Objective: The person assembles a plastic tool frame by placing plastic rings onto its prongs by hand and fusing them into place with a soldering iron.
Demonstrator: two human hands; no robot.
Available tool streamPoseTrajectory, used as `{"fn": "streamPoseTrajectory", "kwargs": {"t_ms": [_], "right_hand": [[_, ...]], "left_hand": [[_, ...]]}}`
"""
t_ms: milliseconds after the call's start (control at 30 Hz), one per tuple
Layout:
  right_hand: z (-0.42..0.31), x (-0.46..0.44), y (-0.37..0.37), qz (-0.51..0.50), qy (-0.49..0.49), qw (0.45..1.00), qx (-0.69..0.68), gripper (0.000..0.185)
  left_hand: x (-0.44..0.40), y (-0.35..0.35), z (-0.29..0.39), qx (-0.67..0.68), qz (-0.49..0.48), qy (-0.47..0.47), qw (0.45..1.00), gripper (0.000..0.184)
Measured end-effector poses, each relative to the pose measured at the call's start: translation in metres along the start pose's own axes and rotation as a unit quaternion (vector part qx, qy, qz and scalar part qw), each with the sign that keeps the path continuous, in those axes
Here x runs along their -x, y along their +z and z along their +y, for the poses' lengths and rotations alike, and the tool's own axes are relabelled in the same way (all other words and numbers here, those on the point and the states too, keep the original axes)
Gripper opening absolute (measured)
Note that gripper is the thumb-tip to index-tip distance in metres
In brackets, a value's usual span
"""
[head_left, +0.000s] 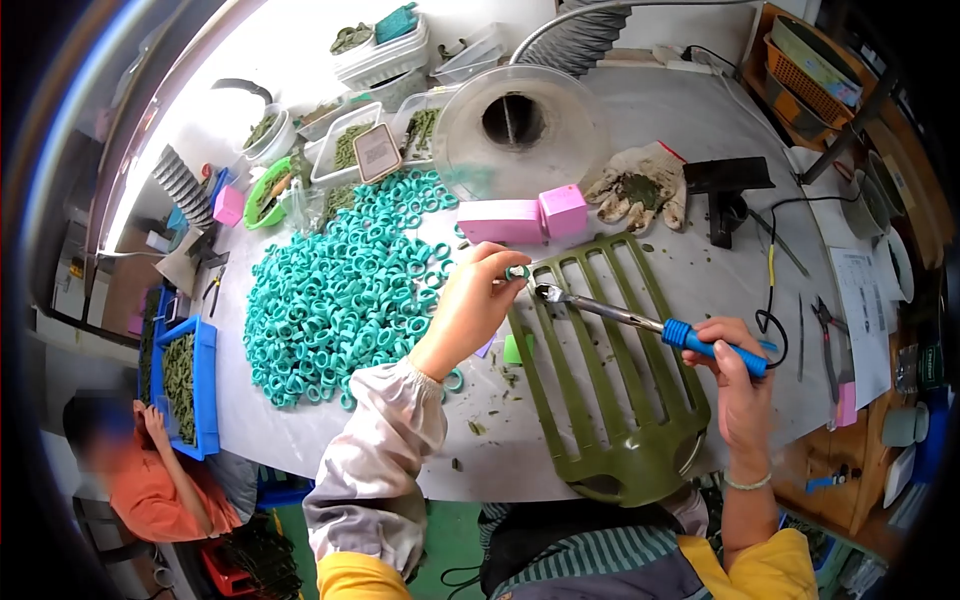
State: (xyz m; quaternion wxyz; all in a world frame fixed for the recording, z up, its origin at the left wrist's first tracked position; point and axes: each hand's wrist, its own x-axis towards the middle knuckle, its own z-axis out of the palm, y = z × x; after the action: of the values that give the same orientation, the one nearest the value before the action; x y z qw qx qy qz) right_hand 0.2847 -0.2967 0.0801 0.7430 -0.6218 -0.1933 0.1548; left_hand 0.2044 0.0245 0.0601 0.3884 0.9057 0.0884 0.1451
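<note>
My left hand [474, 300] pinches a small teal ring [517, 272] with something pale in it, above the table. My right hand [735, 375] is wrapped round the blue handle of a corded metal-tipped tool [640, 320]. The tool's tip is close to the ring, with a small gap between them. Under the tool lies a green slotted rack [630, 450]. Left of my left hand spreads a large pile of teal rings [330, 300]. Pink blocks [500, 221] stand just beyond my hands, beside a stained glove [640, 185].
A clear round hood [520, 130] with a duct is at the back. Plastic tubs [350, 145] hold green pieces. A black stand [727, 190], pliers [827, 335] and a power cord are at the right. Another person [165, 480] sits at the lower left near a blue bin [205, 390].
</note>
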Motion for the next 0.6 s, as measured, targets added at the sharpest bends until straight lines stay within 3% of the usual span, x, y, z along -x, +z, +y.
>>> {"fn": "streamPoseTrajectory", "kwargs": {"t_ms": [33,133,600], "right_hand": [[0.003,-0.001,0.000,0.001,0.000,1.000,-0.004,0.019],[0.010,-0.004,0.001,0.002,0.004,1.000,-0.016,0.019],[0.006,-0.008,0.004,0.009,-0.004,1.000,-0.001,0.017]], "left_hand": [[-0.003,0.004,0.000,0.027,0.000,-0.033,0.999,0.021],[-0.009,0.009,-0.008,-0.134,0.033,0.074,0.988,0.027],[-0.013,0.019,-0.017,-0.150,-0.001,0.101,0.984,0.028]]}}
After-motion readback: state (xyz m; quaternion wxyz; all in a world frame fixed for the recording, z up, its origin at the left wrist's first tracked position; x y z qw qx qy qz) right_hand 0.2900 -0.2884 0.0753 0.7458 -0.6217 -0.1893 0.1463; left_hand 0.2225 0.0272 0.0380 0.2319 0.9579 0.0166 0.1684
